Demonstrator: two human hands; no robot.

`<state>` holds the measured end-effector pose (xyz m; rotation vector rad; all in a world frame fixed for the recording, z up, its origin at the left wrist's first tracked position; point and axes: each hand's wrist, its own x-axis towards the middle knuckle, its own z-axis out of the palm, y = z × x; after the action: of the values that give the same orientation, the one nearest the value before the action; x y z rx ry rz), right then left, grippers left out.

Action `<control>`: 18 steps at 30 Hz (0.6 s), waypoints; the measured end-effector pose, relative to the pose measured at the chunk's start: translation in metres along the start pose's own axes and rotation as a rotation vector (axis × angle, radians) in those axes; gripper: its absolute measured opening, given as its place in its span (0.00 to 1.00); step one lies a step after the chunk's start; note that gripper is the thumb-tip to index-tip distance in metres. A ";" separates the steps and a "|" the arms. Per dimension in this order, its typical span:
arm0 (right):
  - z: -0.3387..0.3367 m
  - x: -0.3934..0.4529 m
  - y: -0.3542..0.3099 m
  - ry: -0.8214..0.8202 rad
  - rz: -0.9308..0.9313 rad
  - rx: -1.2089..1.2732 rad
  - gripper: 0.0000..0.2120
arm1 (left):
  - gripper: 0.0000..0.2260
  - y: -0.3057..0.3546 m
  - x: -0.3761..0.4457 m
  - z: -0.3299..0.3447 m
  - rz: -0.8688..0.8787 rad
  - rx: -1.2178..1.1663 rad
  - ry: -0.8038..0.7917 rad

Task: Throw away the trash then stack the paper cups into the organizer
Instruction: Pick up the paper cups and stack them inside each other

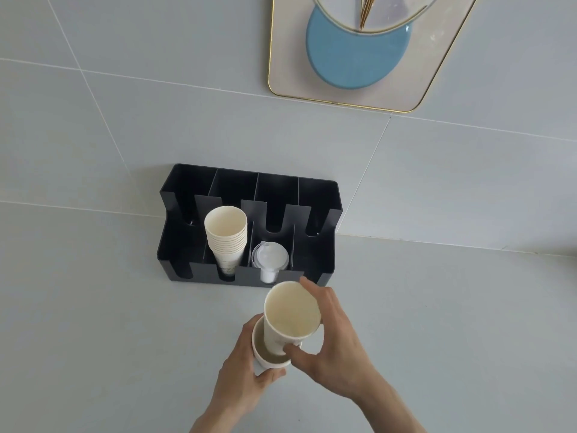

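A black organizer (315, 264) with several compartments stands against the wall. Its second compartment from the left holds a stack of white paper cups (225, 235). White plastic lids (270, 256) lie in the third. In front of it, my right hand (331, 345) grips a tall white paper cup (292, 314) whose bottom sits partly inside a second paper cup (265, 359). My left hand (246, 370) is wrapped around that lower cup. Both cups look empty inside.
A pale grey counter (109, 323) runs under the organizer and meets a tiled wall (156, 104). High on the wall hangs a gold-rimmed panel (287, 67) with a blue disc (356, 60).
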<state>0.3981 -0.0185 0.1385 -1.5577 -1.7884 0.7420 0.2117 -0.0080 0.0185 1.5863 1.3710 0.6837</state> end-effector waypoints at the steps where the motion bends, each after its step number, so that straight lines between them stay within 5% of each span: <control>1: 0.003 -0.002 0.003 -0.041 0.013 -0.020 0.44 | 0.44 0.000 0.000 0.000 0.006 0.001 0.000; 6: 0.018 -0.012 0.020 -0.183 0.080 -0.058 0.41 | 0.42 0.003 0.002 -0.002 0.019 0.044 -0.013; 10: 0.029 -0.015 0.027 -0.147 0.128 -0.066 0.31 | 0.44 0.002 0.002 -0.002 -0.008 0.017 -0.026; 18: 0.031 -0.017 0.031 -0.110 0.236 0.050 0.31 | 0.42 0.011 0.000 -0.008 -0.071 0.088 -0.096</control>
<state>0.3951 -0.0311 0.0939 -1.7428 -1.6657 0.9942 0.2096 -0.0058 0.0323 1.6103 1.3956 0.5046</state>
